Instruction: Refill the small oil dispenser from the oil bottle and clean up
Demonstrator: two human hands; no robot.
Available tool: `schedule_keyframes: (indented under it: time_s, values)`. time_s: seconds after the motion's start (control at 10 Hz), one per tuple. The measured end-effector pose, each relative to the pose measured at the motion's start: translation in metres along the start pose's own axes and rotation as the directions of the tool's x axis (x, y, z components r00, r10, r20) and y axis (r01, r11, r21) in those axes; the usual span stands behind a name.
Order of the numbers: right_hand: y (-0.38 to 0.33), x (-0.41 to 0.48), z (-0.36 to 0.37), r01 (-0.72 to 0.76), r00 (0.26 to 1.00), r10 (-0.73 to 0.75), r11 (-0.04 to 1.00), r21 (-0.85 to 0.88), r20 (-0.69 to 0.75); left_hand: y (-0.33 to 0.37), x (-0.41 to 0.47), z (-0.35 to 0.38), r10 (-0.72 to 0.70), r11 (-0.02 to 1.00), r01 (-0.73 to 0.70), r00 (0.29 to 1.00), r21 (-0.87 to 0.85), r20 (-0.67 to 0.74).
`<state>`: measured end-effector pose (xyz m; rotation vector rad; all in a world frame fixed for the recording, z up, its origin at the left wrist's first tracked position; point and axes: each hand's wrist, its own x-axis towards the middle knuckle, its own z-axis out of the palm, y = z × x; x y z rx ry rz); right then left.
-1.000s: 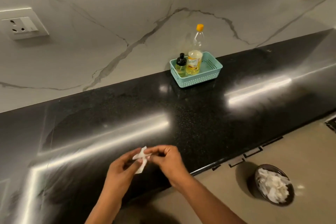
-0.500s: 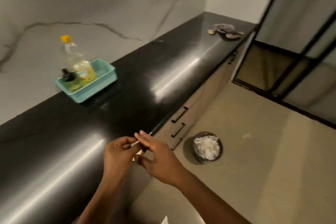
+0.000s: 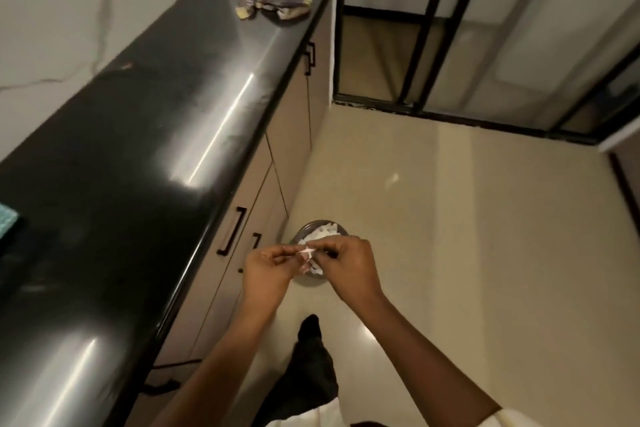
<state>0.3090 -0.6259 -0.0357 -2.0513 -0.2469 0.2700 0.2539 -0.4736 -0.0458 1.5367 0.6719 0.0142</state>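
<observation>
A small crumpled white tissue [image 3: 307, 252] sits between my two hands, pinched by both. My left hand [image 3: 268, 267] and my right hand [image 3: 348, 265] hover over a dark round bin [image 3: 300, 233] on the floor, which holds white crumpled tissues. Only a corner of the teal basket [image 3: 7, 220] shows at the left edge of the black countertop [image 3: 138, 135]. The oil bottle and the small dispenser are out of view.
A crumpled cloth [image 3: 273, 3] lies at the far end of the countertop. Beige cabinet drawers with black handles [image 3: 232, 230] run under the counter. Black-framed glass doors [image 3: 450, 28] stand beyond the beige floor. A dark trouser leg [image 3: 311, 357] is below my hands.
My view has swung right and down, from the counter to the floor. Both hands, still pinching the tissue, have moved off the counter edge to above the bin.
</observation>
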Motion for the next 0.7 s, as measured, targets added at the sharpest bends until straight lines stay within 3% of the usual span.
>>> schedule_keyframes:
  time_s: [0.3, 0.4, 0.5, 0.7]
  values:
    - [0.103, 0.112, 0.021, -0.390, 0.918, 0.395, 0.914, 0.114, -0.029, -0.027, 0.144, 0.066, -0.180, 0.981, 0.177, 0.983, 0.074, 0.035]
    - [0.127, 0.143, 0.032, -0.466, 0.883, 0.470, 0.874, 0.139, 0.003, -0.049, 0.181, 0.076, -0.310, 0.950, 0.311, 0.950, 0.016, -0.031]
    - [0.141, 0.164, 0.039, -0.529, 0.847, 0.515, 0.840, 0.118, 0.134, -0.060, 0.202, 0.078, -0.374, 0.927, 0.375, 0.918, -0.016, -0.134]
    - [0.185, 0.187, 0.037, -0.587, 0.807, 0.568, 0.803, 0.108, 0.161, -0.059, 0.214, 0.074, -0.396, 0.918, 0.390, 0.914, -0.076, -0.087]
